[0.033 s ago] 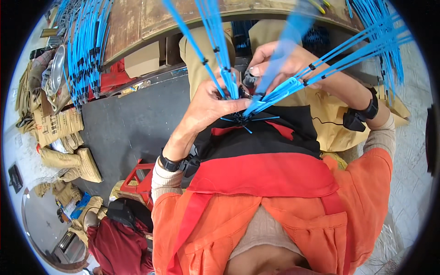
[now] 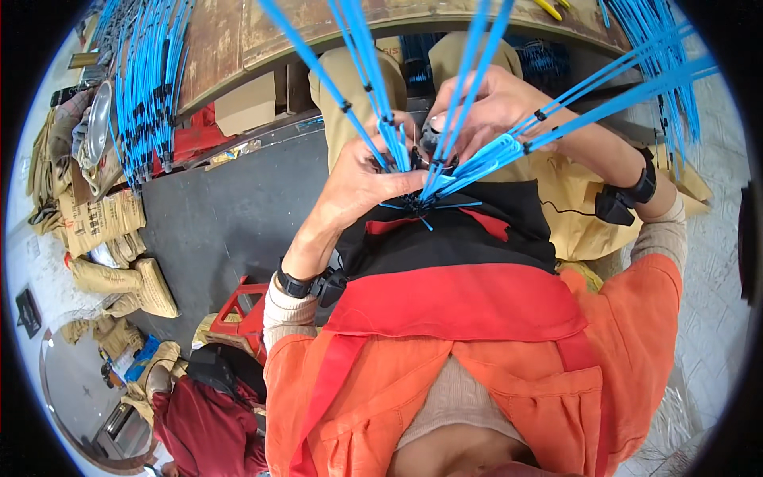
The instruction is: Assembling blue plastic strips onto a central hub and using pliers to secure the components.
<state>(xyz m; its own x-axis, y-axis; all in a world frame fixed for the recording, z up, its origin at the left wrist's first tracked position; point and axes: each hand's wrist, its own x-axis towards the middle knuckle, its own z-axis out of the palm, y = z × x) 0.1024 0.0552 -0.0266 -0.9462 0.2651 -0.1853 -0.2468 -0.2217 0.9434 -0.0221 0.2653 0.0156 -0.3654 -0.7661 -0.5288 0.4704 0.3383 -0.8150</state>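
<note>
Near the centre of the frame, just above the black lap of a red-and-black apron point(image 2: 453, 302), a gathered frame of blue rods point(image 2: 485, 163) with black joints stood between the two hands, its rods spreading toward the top and the upper right of the picture. Several short blue tips stuck out around the dark gathered end point(image 2: 415, 207) at the bottom. The left hand point(image 2: 358, 187), left of centre, was gripping the rods near that end, its thumb laid across them and its other fingers curled behind. The right hand point(image 2: 497, 107), right of centre and a little higher, had its fingers bent, with thumb and fingertips pinching a small dark piece point(image 2: 430, 139); the rods crossed in front and partly hid its grip. A black strap point(image 2: 298, 286) circled the left wrist, and a black band point(image 2: 636, 191) the right forearm. Along the top ran a worn wooden table point(image 2: 278, 28), with a yellow-handled tool point(image 2: 548, 8) at upper right. More blue bundles hung at upper left point(image 2: 151, 87) and upper right point(image 2: 675, 103). At lower left, a red stool point(image 2: 246, 314) stood near a person in dark red point(image 2: 207, 429).
</note>
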